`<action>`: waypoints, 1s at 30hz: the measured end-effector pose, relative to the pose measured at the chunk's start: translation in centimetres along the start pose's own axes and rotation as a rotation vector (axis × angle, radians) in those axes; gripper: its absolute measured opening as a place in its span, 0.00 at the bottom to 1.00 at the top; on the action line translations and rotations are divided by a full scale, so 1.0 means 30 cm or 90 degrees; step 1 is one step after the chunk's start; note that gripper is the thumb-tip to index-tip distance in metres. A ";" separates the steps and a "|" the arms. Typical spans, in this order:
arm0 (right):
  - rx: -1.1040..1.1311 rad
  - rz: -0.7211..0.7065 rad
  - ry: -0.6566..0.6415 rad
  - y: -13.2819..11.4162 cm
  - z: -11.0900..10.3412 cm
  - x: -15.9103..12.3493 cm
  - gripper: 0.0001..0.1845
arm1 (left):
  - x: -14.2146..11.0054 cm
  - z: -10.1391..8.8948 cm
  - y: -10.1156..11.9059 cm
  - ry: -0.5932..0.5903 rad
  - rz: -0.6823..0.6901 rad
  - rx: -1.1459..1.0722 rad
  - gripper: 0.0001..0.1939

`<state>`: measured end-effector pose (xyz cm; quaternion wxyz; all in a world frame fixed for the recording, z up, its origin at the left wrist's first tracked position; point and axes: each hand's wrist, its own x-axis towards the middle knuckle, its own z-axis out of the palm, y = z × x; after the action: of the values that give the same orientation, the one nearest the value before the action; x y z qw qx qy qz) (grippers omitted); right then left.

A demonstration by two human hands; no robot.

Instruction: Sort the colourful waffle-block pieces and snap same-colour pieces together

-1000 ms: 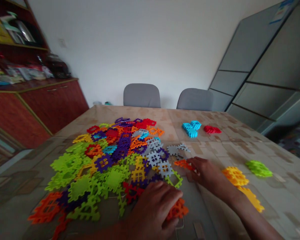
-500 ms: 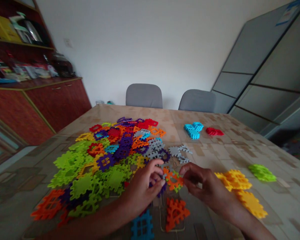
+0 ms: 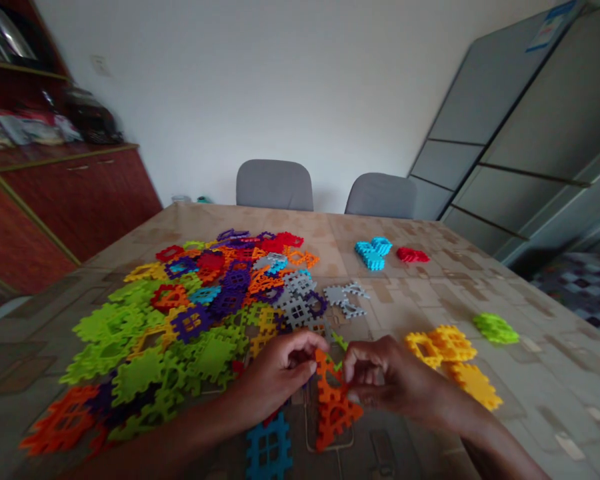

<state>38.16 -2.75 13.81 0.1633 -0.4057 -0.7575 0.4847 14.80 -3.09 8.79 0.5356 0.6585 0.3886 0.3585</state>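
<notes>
Both hands meet over the near middle of the table [image 3: 430,293]. My left hand [image 3: 275,377] is curled, its fingertips pinching an orange interlocking tile [image 3: 326,380]. My right hand [image 3: 387,380] pinches the same orange tile from the other side. Just below them a second orange tile [image 3: 333,419] lies flat on the table, and a blue tile [image 3: 269,448] lies by my left forearm. A big heap of mixed coloured tiles [image 3: 195,313] spreads to the left of my hands.
Small sorted groups lie to the right: yellow tiles [image 3: 450,357], a green one [image 3: 495,328], light blue ones [image 3: 373,252] and red ones [image 3: 413,255]. Two grey chairs [image 3: 275,185] stand at the far side. A red-brown cabinet [image 3: 55,200] is at left, grey panels at right.
My left hand rose from the orange tile near the edge and joined my right hand. Both lifted an orange tile and brought it nearer, above the tile lying flat. The view shifted left.
</notes>
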 end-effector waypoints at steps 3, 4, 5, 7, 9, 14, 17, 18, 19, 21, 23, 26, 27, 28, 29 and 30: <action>0.049 0.034 -0.039 -0.018 0.018 -0.005 0.07 | -0.003 0.013 -0.009 0.013 0.002 0.010 0.19; 0.061 0.045 -0.049 -0.025 0.021 -0.010 0.07 | -0.002 0.018 -0.012 0.013 0.002 0.012 0.19; 0.063 0.055 -0.057 -0.031 0.023 -0.018 0.06 | -0.002 0.024 -0.015 0.012 0.003 0.015 0.19; 0.045 0.074 -0.091 -0.036 0.017 -0.037 0.04 | 0.001 0.035 -0.021 0.013 0.005 0.027 0.20; 0.012 0.097 -0.145 -0.031 0.003 -0.056 0.03 | 0.004 0.041 -0.027 0.024 0.006 0.047 0.22; -0.185 -0.004 -0.120 -0.017 -0.024 -0.064 0.18 | -0.008 0.024 -0.016 0.049 0.008 0.099 0.20; -0.286 -0.105 -0.126 -0.023 -0.016 -0.048 0.34 | -0.020 0.001 0.011 0.062 0.014 0.135 0.16; -0.302 -0.117 -0.139 -0.026 -0.011 -0.043 0.36 | -0.022 -0.007 0.021 0.070 0.018 0.149 0.15; -0.312 -0.120 -0.151 -0.027 -0.006 -0.037 0.37 | -0.023 -0.017 0.030 0.076 0.023 0.164 0.14; -0.334 -0.121 -0.172 -0.025 0.005 -0.028 0.38 | -0.026 -0.040 0.045 0.083 0.038 0.189 0.14; -0.359 -0.130 -0.178 -0.020 0.015 -0.017 0.35 | -0.040 -0.066 0.053 0.091 0.056 0.209 0.13; -0.385 -0.167 -0.167 -0.013 0.028 -0.002 0.29 | -0.097 -0.102 0.054 0.113 0.080 0.264 0.12; -0.389 -0.179 -0.155 -0.013 0.030 0.002 0.26 | -0.124 -0.110 0.051 0.118 0.089 0.293 0.12; -0.393 -0.187 -0.139 -0.015 0.031 0.004 0.23 | -0.153 -0.114 0.048 0.120 0.103 0.327 0.12; -0.395 -0.191 -0.123 -0.019 0.031 0.005 0.20 | -0.181 -0.114 0.044 0.119 0.125 0.366 0.12; -0.397 -0.190 -0.109 -0.023 0.030 0.004 0.18 | -0.207 -0.111 0.039 0.110 0.157 0.408 0.11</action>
<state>37.20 -3.32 13.96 0.0366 -0.2788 -0.9309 0.2333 9.25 -7.37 10.16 0.2198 0.8021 0.4430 0.3349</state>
